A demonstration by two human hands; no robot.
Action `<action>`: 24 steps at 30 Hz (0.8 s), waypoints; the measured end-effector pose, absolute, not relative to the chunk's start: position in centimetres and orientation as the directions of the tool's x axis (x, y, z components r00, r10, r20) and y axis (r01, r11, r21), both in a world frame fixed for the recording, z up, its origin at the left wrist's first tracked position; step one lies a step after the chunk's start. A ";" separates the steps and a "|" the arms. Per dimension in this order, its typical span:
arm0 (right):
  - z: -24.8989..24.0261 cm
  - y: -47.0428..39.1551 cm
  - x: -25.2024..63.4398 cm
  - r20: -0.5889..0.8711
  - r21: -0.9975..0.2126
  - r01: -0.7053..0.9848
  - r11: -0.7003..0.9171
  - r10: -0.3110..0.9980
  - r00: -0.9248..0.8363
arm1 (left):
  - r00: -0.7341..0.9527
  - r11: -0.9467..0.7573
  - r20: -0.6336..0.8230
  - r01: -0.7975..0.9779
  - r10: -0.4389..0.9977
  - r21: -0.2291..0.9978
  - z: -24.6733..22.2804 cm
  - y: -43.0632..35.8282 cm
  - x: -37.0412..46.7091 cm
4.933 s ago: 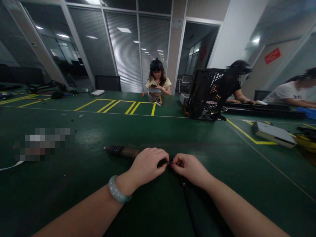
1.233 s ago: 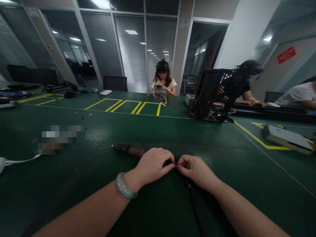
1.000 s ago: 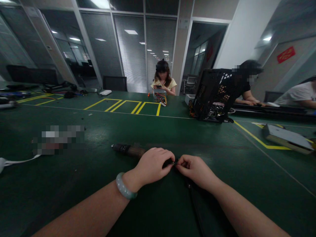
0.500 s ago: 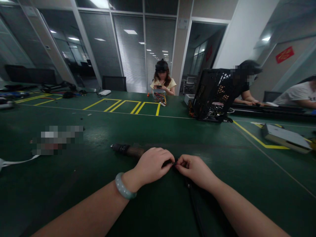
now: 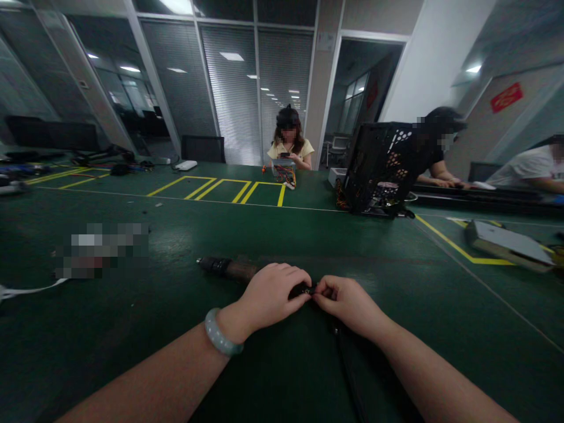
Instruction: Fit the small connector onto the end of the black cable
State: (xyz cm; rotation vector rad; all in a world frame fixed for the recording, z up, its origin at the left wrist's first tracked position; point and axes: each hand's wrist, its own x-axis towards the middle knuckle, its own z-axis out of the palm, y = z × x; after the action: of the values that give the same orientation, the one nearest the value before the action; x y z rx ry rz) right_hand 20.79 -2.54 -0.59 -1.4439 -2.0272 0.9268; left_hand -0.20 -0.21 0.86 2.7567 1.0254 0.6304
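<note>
My left hand (image 5: 273,294), with a pale bangle (image 5: 220,333) at its wrist, is closed around the rear of an electric screwdriver (image 5: 224,268). The tool lies on the green table with its metal tip toward the left. Close beside it, my right hand (image 5: 348,302) is closed in a pinch on a small dark end piece touching the tool's tail, between both sets of fingertips. A black cable (image 5: 348,367) runs from beneath the right hand toward me, with a small shiny spot near its top. The exact shape of the pinched part is hidden.
Across the green table (image 5: 185,223), a black computer case (image 5: 374,170) stands right of centre. A grey metal box (image 5: 509,244) lies at the right. A power supply with wires (image 5: 284,170) stands before a seated person (image 5: 291,141). A white cable (image 5: 37,289) lies at left.
</note>
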 end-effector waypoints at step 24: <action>-0.7 -2.6 20.8 -0.007 -0.763 0.614 0.203 0.947 -0.322 | 0.673 -0.748 0.326 0.612 0.664 0.258 0.5 0.0 -0.2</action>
State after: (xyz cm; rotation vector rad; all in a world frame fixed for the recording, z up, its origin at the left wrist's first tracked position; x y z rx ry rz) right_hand 20.83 -2.60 -0.72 -1.4477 -2.0145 0.9388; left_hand -0.17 -0.03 0.51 2.7557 1.0553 0.6128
